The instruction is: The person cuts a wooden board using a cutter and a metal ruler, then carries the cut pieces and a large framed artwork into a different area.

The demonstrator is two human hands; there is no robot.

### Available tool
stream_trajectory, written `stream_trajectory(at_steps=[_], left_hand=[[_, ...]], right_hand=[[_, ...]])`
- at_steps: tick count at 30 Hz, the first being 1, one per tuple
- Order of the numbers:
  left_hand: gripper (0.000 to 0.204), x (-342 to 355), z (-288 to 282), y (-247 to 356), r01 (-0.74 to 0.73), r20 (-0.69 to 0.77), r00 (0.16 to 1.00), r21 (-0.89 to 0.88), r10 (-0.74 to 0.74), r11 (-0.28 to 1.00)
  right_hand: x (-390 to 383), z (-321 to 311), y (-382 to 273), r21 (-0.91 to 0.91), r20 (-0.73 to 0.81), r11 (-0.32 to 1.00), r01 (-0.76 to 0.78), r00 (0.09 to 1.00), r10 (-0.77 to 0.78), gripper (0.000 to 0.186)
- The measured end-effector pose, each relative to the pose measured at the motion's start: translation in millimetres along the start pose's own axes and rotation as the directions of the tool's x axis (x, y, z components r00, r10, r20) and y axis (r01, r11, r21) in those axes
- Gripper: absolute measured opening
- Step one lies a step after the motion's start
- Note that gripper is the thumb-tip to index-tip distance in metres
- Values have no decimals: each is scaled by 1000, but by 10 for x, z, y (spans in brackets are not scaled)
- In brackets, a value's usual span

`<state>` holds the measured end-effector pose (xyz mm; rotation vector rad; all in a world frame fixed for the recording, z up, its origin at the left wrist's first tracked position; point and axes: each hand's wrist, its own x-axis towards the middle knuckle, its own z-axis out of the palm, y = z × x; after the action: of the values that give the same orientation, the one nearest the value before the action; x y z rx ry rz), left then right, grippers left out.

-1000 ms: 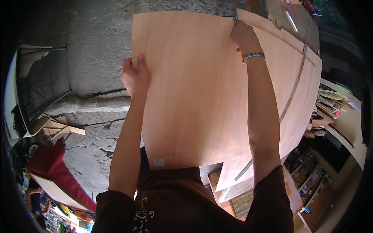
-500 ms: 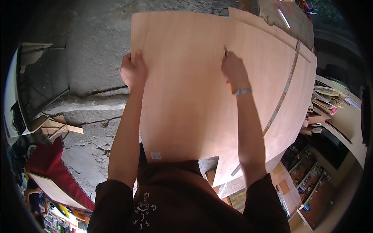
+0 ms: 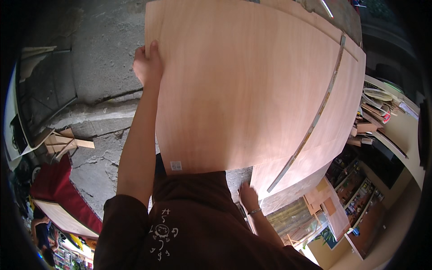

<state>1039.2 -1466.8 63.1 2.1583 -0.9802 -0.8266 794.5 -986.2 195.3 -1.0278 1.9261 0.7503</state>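
Note:
A thin plywood sheet (image 3: 211,90) with a small pale label near its lower left corner lies in front of me. My left hand (image 3: 148,65) grips its left edge, thumb on the top face and fingers wrapped round the side. Down by my waist, past the sheet's lower right corner, is my right hand (image 3: 248,197), off the sheet. Motion smears its fingers, so whether it holds anything cannot be made out. On another wood panel (image 3: 310,155) to the right lies a long, worn metal straightedge (image 3: 315,117).
Rough concrete floor (image 3: 108,40) with a raised ledge spans the left. A dark red cloth-covered piece (image 3: 56,186) and wood scraps (image 3: 67,141) are at lower left. Stacked wood offcuts (image 3: 371,114) and shelves (image 3: 360,198) stand on the right. Another person (image 3: 41,231) is at far lower left.
My right hand, which held a slim, dark-tipped tool at the sheet's right side, has dropped to my waist. My left hand keeps its grip. The view has shifted slightly.

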Motion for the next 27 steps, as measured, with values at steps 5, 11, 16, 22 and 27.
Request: stream_trajectory(at_steps=[5, 11, 16, 22, 27], left_hand=[[49, -36, -71, -116, 17, -15, 1000, 51, -17, 999], [48, -57, -37, -119, -20, 3, 1000, 59, 20, 998], [46, -80, -17, -123, -70, 4, 998, 40, 70, 997], [46, -58, -22, -165, -55, -27, 998, 35, 56, 998], [45, -78, -31, -103, -21, 2, 1000, 14, 21, 1000]], right_hand=[[-236, 61, 307, 96, -107, 995, -30, 993, 40, 26], [1567, -2631, -1391, 177, -701, 918, 356, 700, -137, 19], [2761, -4008, -2344, 82, -790, 918, 389, 586, -178, 28], [3033, -4253, -2574, 53, -747, 932, 358, 634, -201, 28], [3077, -4288, -2572, 38, -721, 952, 302, 669, -183, 31]])
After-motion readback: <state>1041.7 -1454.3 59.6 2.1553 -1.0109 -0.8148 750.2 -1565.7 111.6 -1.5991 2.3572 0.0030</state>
